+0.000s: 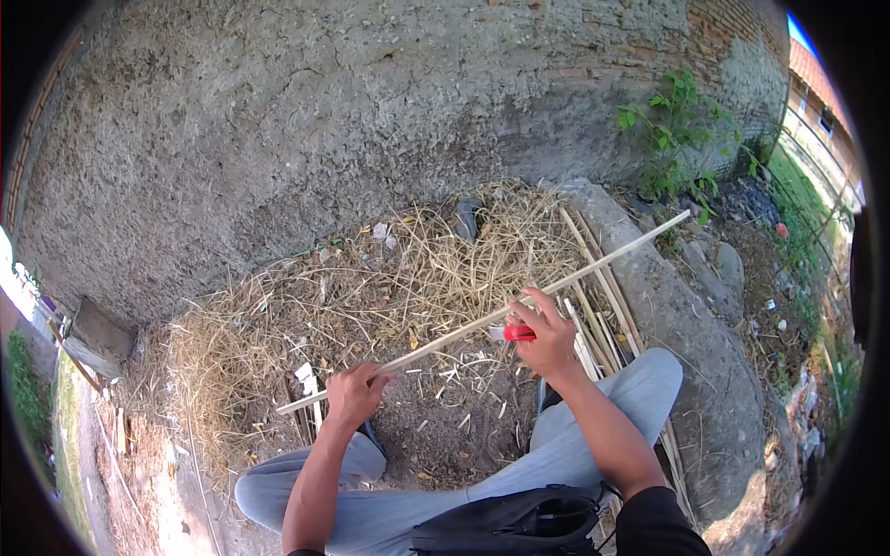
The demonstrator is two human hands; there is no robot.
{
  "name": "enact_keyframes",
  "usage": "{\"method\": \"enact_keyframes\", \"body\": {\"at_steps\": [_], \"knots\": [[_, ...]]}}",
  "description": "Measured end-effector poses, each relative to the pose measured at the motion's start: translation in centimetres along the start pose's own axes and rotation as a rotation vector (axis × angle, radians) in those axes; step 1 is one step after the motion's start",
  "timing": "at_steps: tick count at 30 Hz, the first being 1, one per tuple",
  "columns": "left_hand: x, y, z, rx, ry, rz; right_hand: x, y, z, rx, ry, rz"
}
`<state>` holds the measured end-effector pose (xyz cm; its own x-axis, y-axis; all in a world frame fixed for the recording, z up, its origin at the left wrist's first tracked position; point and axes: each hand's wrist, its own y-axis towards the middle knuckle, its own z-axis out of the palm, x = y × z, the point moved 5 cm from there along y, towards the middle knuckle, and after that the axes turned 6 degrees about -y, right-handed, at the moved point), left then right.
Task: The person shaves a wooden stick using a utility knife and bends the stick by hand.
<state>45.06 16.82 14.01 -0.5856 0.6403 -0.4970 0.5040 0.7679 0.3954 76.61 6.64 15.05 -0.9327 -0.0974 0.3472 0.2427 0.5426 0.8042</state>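
Observation:
A long, pale wooden strip (445, 341) lies slantwise across the view, its right end higher up. My left hand (352, 393) is closed round the strip near its lower left end. Further right, my right hand (547, 341) holds a small red-handled cutter (519, 333), its short blade pointing left, close under the strip. The thumb and fingers of that hand are bent around the tool, and its fingertips reach the strip.
Dry shavings (464, 269) cover the ground before a rough wall (371, 120). More strips (607, 296) lie beside my right knee, along a concrete slab (686, 371). A black bag (510, 528) rests on my lap. A green plant (677, 130) grows at the right.

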Motion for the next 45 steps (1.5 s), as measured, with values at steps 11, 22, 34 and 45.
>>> {"method": "enact_keyframes", "body": {"at_steps": [11,22,34,45], "knots": [[-0.4,-0.6,-1.3,0.016,-0.142,-0.283,-8.9,-1.8,1.8,-0.013,0.839,1.109],[-6.0,-1.3,-9.0,0.04,0.151,-0.031,-7.3,-2.7,1.9,-0.007,1.069,1.277],[-2.9,-18.2,-18.5,0.1,-0.014,-0.657,0.5,-4.7,1.0,0.269,1.38,1.173],[-5.1,-21.6,-19.4,0.275,0.158,-0.486,1.7,-4.7,1.6,0.331,1.349,1.193]]}}
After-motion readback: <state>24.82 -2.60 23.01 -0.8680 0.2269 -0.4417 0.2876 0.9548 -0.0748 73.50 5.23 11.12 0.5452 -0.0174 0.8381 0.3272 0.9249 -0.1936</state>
